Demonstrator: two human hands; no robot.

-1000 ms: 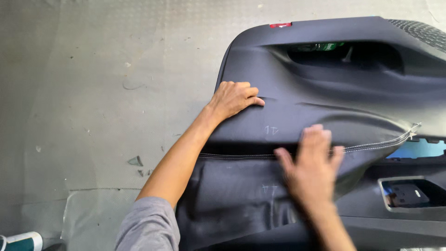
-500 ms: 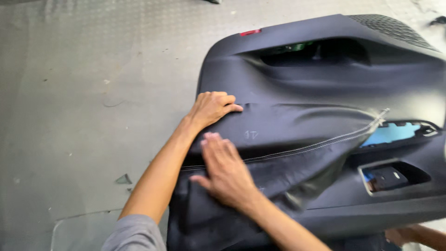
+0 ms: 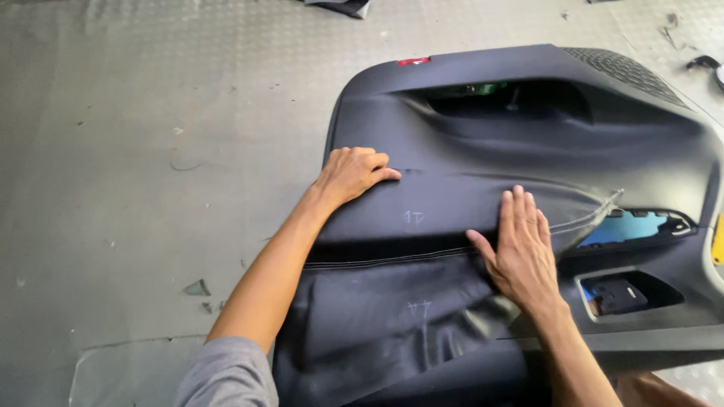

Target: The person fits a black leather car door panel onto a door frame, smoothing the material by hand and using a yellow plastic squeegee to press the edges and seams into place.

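Both hands are lying flat and open, left hand (image 3: 353,173) pinning the door panel (image 3: 528,143) while right hand (image 3: 523,249) is pressing the black cover (image 3: 392,301) smooth along the seam (image 3: 385,258).

Matt black leather-like covering (image 3: 392,309) with a stitched seam wraps the smooth plastic door panel (image 3: 528,143).

Black door panel (image 3: 520,151) — grey floor (image 3: 151,151), grey sleeve (image 3: 226,374).
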